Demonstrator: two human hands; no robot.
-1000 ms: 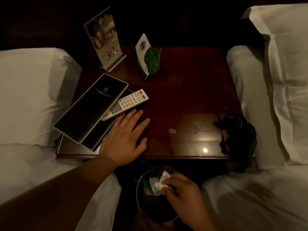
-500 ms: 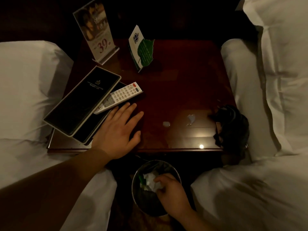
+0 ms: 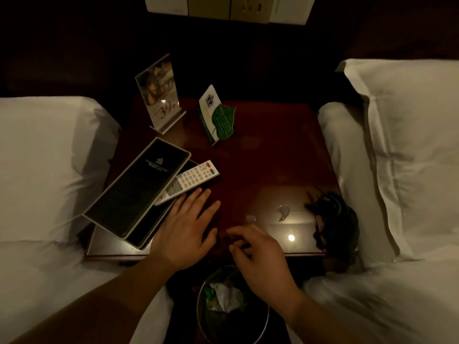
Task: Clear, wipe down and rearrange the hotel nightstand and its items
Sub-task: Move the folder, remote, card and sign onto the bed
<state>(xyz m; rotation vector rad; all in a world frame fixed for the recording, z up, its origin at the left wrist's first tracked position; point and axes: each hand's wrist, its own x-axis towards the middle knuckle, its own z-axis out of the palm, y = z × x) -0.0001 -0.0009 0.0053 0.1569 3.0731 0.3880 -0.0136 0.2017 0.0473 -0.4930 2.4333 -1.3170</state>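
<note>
The dark wooden nightstand stands between two beds. My left hand lies flat on its front edge, fingers straight, beside a white remote and a black folder stacked at the left. My right hand hovers over the front edge with loosely curled fingers and holds nothing. Two small clear scraps lie just beyond it. A crumpled white tissue sits in the metal bin below the front edge.
An acrylic sign holder and a green leaf card stand stand at the back. A black cloth bundle lies at the right edge. White pillows flank both sides. Wall sockets are above.
My right hand let go of the white tissue in the bin and rose to the nightstand's front edge. My left hand stayed flat in place. The view tilted up.
</note>
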